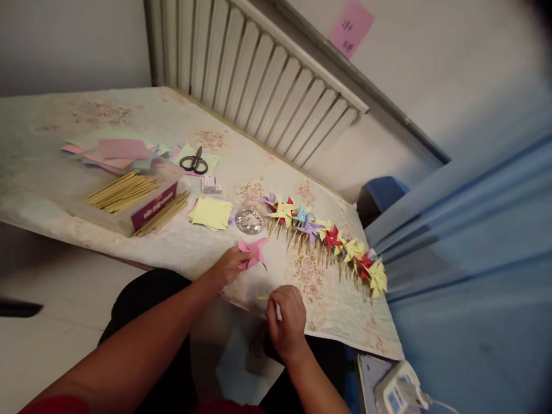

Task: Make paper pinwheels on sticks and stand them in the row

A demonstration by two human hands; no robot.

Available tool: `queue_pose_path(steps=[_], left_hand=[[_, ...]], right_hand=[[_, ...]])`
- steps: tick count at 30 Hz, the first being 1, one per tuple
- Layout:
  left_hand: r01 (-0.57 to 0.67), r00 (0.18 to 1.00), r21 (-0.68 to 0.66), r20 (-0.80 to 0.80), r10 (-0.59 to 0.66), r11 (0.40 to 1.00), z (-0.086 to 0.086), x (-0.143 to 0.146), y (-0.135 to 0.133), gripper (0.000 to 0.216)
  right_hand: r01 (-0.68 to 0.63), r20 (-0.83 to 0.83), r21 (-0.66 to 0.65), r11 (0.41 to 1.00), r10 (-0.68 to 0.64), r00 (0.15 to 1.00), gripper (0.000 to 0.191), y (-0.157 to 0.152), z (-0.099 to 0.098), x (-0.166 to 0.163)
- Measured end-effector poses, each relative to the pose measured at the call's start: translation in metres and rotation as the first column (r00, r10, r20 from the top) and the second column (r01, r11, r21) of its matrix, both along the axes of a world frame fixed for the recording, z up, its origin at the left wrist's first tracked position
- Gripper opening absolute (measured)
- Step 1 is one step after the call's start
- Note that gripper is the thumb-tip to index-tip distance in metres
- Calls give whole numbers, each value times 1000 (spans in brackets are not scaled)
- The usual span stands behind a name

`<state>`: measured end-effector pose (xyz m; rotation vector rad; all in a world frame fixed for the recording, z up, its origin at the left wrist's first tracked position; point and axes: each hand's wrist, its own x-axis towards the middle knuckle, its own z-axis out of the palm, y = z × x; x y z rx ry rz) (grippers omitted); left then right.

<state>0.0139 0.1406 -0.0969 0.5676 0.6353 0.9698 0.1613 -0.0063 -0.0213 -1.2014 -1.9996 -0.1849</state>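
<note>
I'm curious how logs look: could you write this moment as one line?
left hand: holds pink pinwheel | right hand: holds thin yellowish piece | nearby: round dish, yellow-topped paper stack, pinwheel row

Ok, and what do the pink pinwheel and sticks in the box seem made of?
Pink pinwheel: probably matte paper or thin card; its thin, folded blades show no shine. Sticks: likely unpainted bamboo or wood, given their straw-yellow colour; I can't tell which.

- Left hand point(233, 264) pinches just inside the near edge of the counter point(245, 164), forearm point(150, 336) extended.
- Right hand point(288, 319) curls closed at that edge.
</note>
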Motion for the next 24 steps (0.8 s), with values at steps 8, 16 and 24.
queue_pose_path(steps=[8,16,24], left_hand=[[20,986,-132,165,2,991,-7,-16,-9,25],[-68,990,-128,115,83,989,-12,-20,-12,23],[-101,993,-141,54,109,985,-6,-19,-12,17]], right_hand=[[373,198,-178,910,-339,920,18,11,-72,97],[355,-19,-148,923,-362,932,25,16,-117,104],[318,-101,-135,938,-332,938,26,18,-129,106]])
